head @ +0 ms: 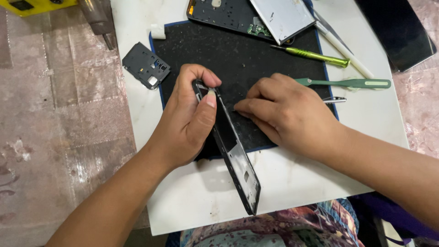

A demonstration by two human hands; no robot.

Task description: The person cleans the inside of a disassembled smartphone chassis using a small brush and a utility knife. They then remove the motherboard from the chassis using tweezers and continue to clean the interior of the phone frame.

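Observation:
My left hand (185,123) grips a black phone frame (235,158) near its top end and holds it on edge over a black work mat (238,59). The frame's lower end reaches out over the white board (292,178) toward me. My right hand (286,110) is closed around metal tweezers (335,99); their rear end sticks out to the right of the hand. The fingertips point at the inner side of the frame. The tweezer tips are hidden by my fingers.
On the mat's far side lie an opened phone body (224,13) with a silver panel (283,16), a green screwdriver (315,56), a white pen-like tool (343,48) and a green pry tool (347,83). A small black cover piece (146,65) lies left; a dark phone (398,29) far right.

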